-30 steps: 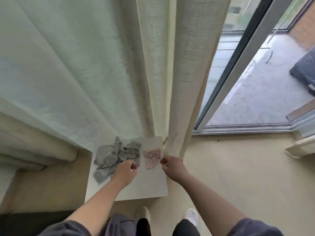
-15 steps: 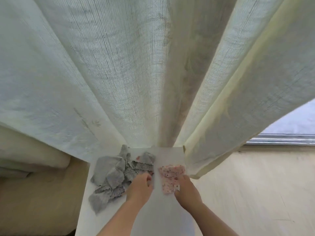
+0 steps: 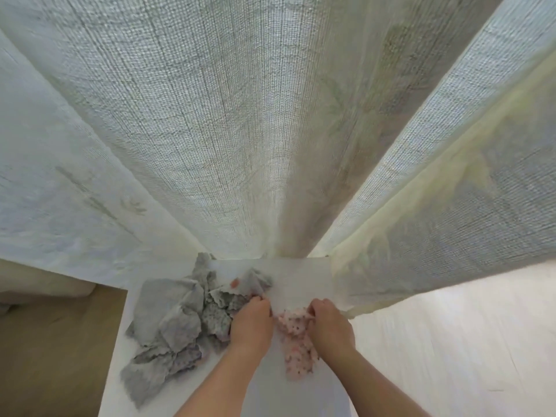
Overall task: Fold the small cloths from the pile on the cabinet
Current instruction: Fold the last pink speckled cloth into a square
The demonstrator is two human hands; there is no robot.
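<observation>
A pile of small grey cloths (image 3: 177, 320) lies crumpled on the left half of the white cabinet top (image 3: 301, 278). A pink dotted cloth (image 3: 296, 344) lies to its right. My left hand (image 3: 251, 323) sits at the pile's right edge with its fingers curled down onto the grey cloth; the fingertips are hidden. My right hand (image 3: 329, 326) pinches the far right part of the pink cloth, which bunches up under the fingers.
A pale woven curtain (image 3: 270, 130) hangs right behind the cabinet and drapes over its back right corner. Light floor (image 3: 451, 341) lies to the right, a brown surface (image 3: 54, 356) to the left.
The view has dropped and moved closer to the cabinet; the window is out of sight. Both hands have moved forward onto the cloths, and the right hand has taken hold of the pink one.
</observation>
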